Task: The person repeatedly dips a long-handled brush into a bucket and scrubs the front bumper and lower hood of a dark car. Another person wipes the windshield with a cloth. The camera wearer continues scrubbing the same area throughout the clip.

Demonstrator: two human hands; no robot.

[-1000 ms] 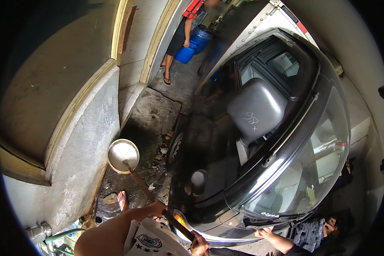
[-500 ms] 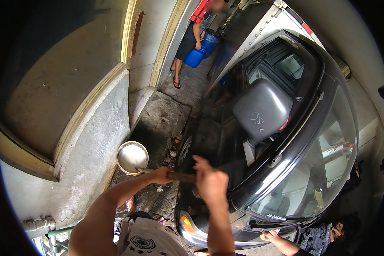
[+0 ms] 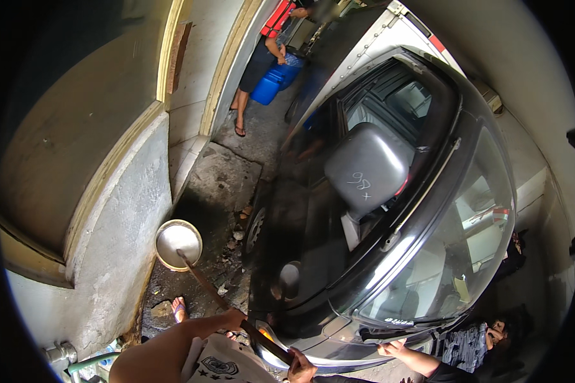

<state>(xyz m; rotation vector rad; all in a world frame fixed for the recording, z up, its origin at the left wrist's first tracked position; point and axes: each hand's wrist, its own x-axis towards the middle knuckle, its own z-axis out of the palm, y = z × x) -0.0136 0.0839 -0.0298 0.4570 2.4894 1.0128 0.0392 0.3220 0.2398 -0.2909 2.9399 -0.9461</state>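
A long wooden pole [image 3: 209, 288] slants from the round pale bucket [image 3: 160, 237] down toward me at the lower edge. Its far end dips into the bucket, where whitish contents show; whatever is on that end is hidden. My left hand [image 3: 235, 319] is wrapped round the pole partway along, beside the headlight [image 3: 266, 334] of a dark truck [image 3: 313, 271]. Closed near the pole's close end is my right hand [image 3: 301, 367], at the bottom of the view.
A co-worker's hand [image 3: 393, 348] with a black sleeve touches the windshield's lower edge. Beside it is a person in a patterned shirt [image 3: 466, 348]. Another person [image 3: 257, 64] stands far back by blue containers [image 3: 268, 84]. A grey wall [image 3: 124, 191] borders the narrow wet floor; the truck mirror [image 3: 370, 166] juts out.
My right hand has dropped from beside the truck door to the lower edge. My left hand has drawn back from the bucket. The pole, nearly level before, now slants. The view has shifted right.
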